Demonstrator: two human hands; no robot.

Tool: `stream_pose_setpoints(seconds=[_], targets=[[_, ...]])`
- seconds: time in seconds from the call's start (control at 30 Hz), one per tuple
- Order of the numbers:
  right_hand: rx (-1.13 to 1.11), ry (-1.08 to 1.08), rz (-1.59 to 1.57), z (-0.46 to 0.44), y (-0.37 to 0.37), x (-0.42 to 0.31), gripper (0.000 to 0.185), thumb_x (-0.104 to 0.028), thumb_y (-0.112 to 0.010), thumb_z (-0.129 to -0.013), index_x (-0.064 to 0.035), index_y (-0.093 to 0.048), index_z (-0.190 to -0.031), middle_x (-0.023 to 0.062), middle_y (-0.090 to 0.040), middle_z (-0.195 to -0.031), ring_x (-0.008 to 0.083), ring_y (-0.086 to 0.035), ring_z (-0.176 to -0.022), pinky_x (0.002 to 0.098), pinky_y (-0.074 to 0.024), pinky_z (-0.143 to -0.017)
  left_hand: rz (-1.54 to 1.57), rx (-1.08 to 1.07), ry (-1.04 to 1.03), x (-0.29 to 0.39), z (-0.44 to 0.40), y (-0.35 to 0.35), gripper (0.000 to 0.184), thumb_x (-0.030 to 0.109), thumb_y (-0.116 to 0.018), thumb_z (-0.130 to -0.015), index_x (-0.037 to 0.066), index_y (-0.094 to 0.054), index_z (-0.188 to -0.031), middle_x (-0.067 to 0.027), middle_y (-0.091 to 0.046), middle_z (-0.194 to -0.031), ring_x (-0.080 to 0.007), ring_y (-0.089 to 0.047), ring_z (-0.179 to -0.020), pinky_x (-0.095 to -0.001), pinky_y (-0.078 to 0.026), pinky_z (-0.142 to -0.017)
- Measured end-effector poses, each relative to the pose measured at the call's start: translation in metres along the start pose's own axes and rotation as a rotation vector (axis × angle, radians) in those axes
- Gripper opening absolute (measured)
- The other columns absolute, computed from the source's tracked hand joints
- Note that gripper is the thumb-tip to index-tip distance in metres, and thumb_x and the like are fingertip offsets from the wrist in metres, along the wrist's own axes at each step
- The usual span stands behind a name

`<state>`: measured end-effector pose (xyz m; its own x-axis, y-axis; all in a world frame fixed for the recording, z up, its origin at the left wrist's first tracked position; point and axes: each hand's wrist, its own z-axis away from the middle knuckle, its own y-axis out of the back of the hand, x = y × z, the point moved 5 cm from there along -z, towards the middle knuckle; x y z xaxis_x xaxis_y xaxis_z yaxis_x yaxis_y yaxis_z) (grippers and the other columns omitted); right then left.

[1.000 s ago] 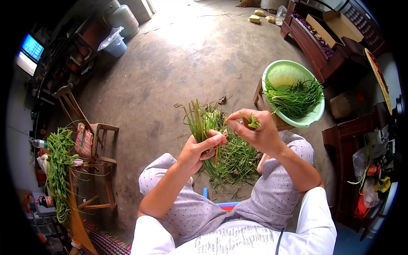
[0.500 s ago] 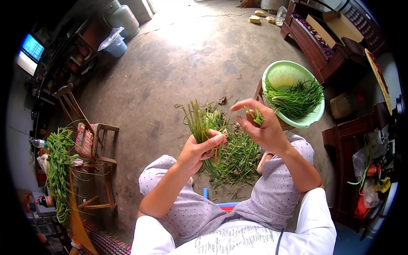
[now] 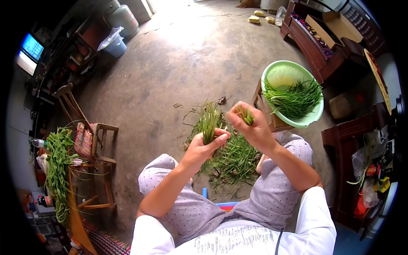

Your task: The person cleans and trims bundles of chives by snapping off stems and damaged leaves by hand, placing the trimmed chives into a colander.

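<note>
My left hand [image 3: 205,148] is closed around a bunch of thin green chive-like stalks [image 3: 210,123], which stand up out of the fist. To its right, my right hand [image 3: 254,131] is raised with its fingers curled round several short green stalk pieces [image 3: 245,115]. The right fingers are somewhat blurred. Below both hands, a loose pile of green leaves and trimmings [image 3: 236,163] lies on the floor between my feet. A light green plastic basket [image 3: 284,68] at the right holds long green leaves [image 3: 295,98] like those of chives.
The basket rests on a small wooden stool [image 3: 276,123]. At the left are a wooden chair [image 3: 91,131] and a board piled with leafy green vegetables [image 3: 59,165]. Farther back stand a blue bin [image 3: 115,47] and a gas cylinder [image 3: 122,19]. Dark wooden furniture [image 3: 306,55] lines the right side.
My right hand has moved a little left and its fingers have curled in. The bunch in my left hand has tipped more upright and shifted slightly right.
</note>
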<state>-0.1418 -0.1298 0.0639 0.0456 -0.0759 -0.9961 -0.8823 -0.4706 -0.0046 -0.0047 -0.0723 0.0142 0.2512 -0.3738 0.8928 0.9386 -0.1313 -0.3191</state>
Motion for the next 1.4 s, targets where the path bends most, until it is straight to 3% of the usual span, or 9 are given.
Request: stream_pose_setpoints(seconds=[0.23,0.37,0.47,0.57,0.87,1.0,1.1,1.23,1.4], targets=[[0.056,0.045,0.063,-0.005,0.000,0.009,0.016,-0.015,-0.064,-0.086,0.0007,-0.066,-0.088,-0.0016,-0.061,-0.073,0.0031,-0.051,-0.069,0.0186,-0.0403,-0.059,0.107,-0.041,-0.061,0.000,0.000,-0.002,0.029,0.033,-0.050,-0.093,0.007,-0.059,-0.105,0.0026,-0.059,-0.087,-0.0016,-0.049,-0.069,-0.0186,-0.033,-0.052],[0.094,-0.021,-0.029,-0.003,0.005,0.006,0.015,-0.015,-0.061,-0.088,-0.0016,-0.066,-0.092,-0.0054,-0.056,-0.067,-0.0007,-0.041,-0.054,0.0159,-0.0295,-0.047,0.258,0.163,-0.060,-0.005,-0.008,0.015,0.028,0.030,-0.048,-0.095,0.007,-0.059,-0.104,-0.0013,-0.063,-0.093,-0.0051,-0.055,-0.077,-0.0203,-0.041,-0.059],[0.013,-0.140,-0.450,-0.005,0.015,0.013,0.016,-0.016,-0.055,-0.091,-0.0014,-0.061,-0.093,-0.0106,-0.035,-0.052,-0.0004,-0.026,-0.042,0.0181,-0.0195,-0.039,0.175,0.298,-0.193,-0.006,-0.018,0.045,0.026,0.027,-0.048,-0.094,0.004,-0.060,-0.095,-0.0053,-0.063,-0.090,-0.0127,-0.060,-0.079,-0.0259,-0.051,-0.070],[0.089,-0.133,-0.465,-0.005,0.030,0.008,0.013,-0.016,-0.059,-0.088,-0.0050,-0.065,-0.089,-0.0088,-0.042,-0.054,0.0002,-0.030,-0.045,0.0185,-0.0213,-0.041,0.187,0.460,-0.199,0.006,-0.012,0.062,0.023,0.024,-0.049,-0.094,0.004,-0.061,-0.094,-0.0037,-0.062,-0.086,-0.0110,-0.057,-0.072,-0.0239,-0.047,-0.064],[0.046,0.052,-0.733,-0.008,0.061,-0.003,0.020,-0.022,-0.055,-0.091,-0.0020,-0.058,-0.095,-0.0099,-0.029,-0.049,0.0008,-0.024,-0.041,0.0186,-0.0190,-0.039,0.384,0.692,-0.415,0.017,-0.012,0.132,0.025,0.024,-0.048,-0.095,0.002,-0.060,-0.093,-0.0062,-0.060,-0.084,-0.0144,-0.058,-0.069,-0.0289,-0.048,-0.065],[0.065,-0.080,-0.538,-0.005,0.053,0.001,0.017,-0.021,-0.060,-0.088,-0.0034,-0.062,-0.091,-0.0091,-0.038,-0.052,0.0002,-0.029,-0.043,0.0190,-0.0212,-0.040,0.151,0.624,-0.377,0.041,-0.001,0.104,0.020,0.024,-0.054,-0.092,0.006,-0.062,-0.089,0.0026,-0.052,-0.066,-0.0028,-0.039,-0.051,-0.0207,-0.031,-0.045],[0.086,-0.180,-0.428,-0.003,0.036,0.012,0.019,-0.021,-0.057,-0.090,-0.0023,-0.060,-0.093,-0.0111,-0.030,-0.050,0.0001,-0.024,-0.041,0.0182,-0.0196,-0.040,-0.071,0.388,-0.269,0.026,-0.005,0.068,0.018,0.024,-0.059,-0.089,0.007,-0.064,-0.090,0.0046,-0.057,-0.073,-0.0013,-0.035,-0.047,-0.0180,-0.026,-0.041],[0.103,-0.220,-0.356,-0.001,0.016,0.019,0.015,-0.020,-0.059,-0.089,-0.0056,-0.063,-0.092,-0.0087,-0.044,-0.056,-0.0003,-0.030,-0.045,0.0181,-0.0223,-0.041,-0.012,0.145,-0.121,0.016,-0.005,0.014,0.015,0.021,-0.064,-0.086,0.006,-0.064,-0.091,0.0093,-0.047,-0.064,0.0009,-0.032,-0.045,-0.0174,-0.021,-0.039],[0.067,-0.193,-0.282,-0.002,0.007,0.025,0.016,-0.020,-0.061,-0.088,-0.0064,-0.064,-0.096,-0.0082,-0.050,-0.061,-0.0006,-0.034,-0.049,0.0182,-0.0237,-0.042,0.004,0.152,-0.092,0.007,-0.007,0.006,0.013,0.015,-0.069,-0.082,0.006,-0.063,-0.088,0.0099,-0.047,-0.061,0.0023,-0.034,-0.046,-0.0172,-0.020,-0.039]])
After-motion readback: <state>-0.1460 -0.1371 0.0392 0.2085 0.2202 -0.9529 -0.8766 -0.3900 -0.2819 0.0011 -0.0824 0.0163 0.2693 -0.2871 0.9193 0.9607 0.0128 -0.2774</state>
